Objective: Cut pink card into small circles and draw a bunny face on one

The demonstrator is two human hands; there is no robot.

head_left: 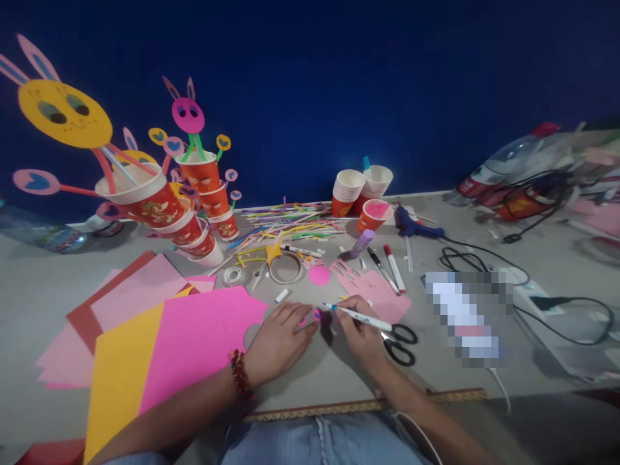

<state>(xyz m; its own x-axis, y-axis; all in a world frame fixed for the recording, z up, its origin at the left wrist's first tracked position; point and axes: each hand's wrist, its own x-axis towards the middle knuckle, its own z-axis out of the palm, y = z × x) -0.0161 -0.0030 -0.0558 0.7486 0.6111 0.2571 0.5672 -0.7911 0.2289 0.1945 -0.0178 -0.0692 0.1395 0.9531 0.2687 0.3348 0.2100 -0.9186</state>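
My right hand (pixel 362 336) is closed round a white marker (pixel 371 320) with a blue tip, pointing left. The tip is just above a small pink paper piece (pixel 317 314) with a dark blue mark on it. My left hand (pixel 278 342) lies on the table with its fingers stretched out, beside that piece. Another small pink piece (pixel 303 321) shows at its fingertips. Black-handled scissors (pixel 402 344) lie right of my right hand, their blades mostly hidden. A bright pink paper disc (pixel 319 275) lies beyond my hands.
Sheets of pink paper (pixel 198 349) and yellow paper (pixel 121 368) spread at left. Rabbit-faced paper-cup figures (pixel 145 194) stand behind them. Coloured sticks (pixel 290 223), stacked cups (pixel 347 190), a blue glue gun (pixel 416 226) and tape roll (pixel 285 268) lie farther back. Cables (pixel 465 258) run at right.
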